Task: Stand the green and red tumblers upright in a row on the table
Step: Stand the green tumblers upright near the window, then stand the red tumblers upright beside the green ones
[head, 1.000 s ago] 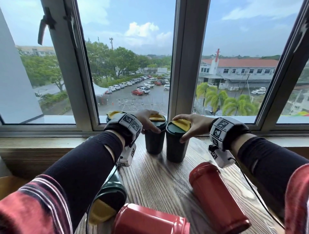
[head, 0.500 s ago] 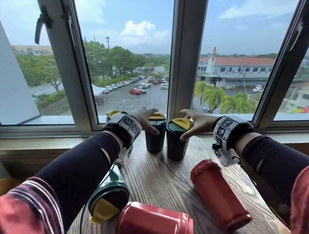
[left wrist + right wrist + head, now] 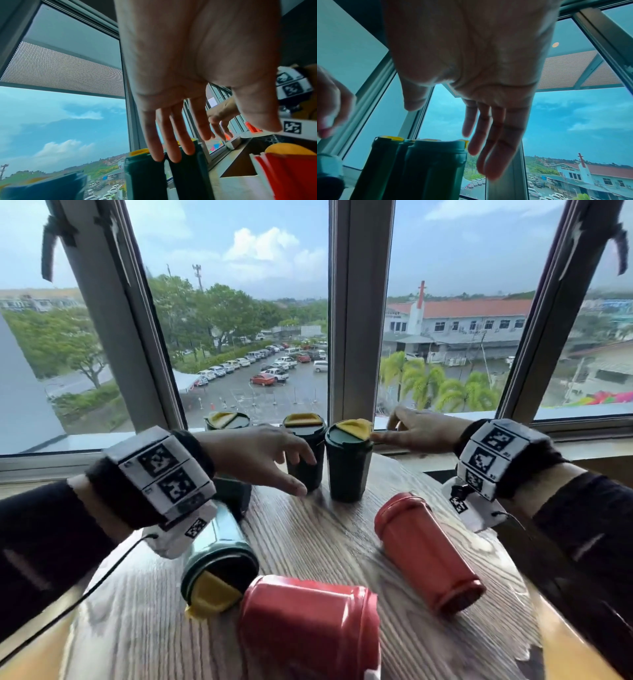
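Three green tumblers with yellow lids stand upright by the window: the left one (image 3: 227, 422), the middle one (image 3: 306, 453) and the right one (image 3: 347, 463). A fourth green tumbler (image 3: 219, 559) lies on its side at the near left. Two red tumblers lie on the table, one near the front (image 3: 308, 625) and one at the right (image 3: 424, 549). My left hand (image 3: 267, 460) hovers open in front of the middle tumbler, holding nothing. My right hand (image 3: 411, 429) is open just right of the right tumbler's lid, fingers straight (image 3: 488, 142).
The wooden table (image 3: 308, 539) ends at a window sill (image 3: 428, 460) right behind the standing tumblers. A window frame post (image 3: 356, 313) rises behind them. Cables run from both wrist cameras across the table edges.
Both hands have let go of the two upright green tumblers' lids and drawn back, the left toward me, the right out to the right. The tumblers stay standing.
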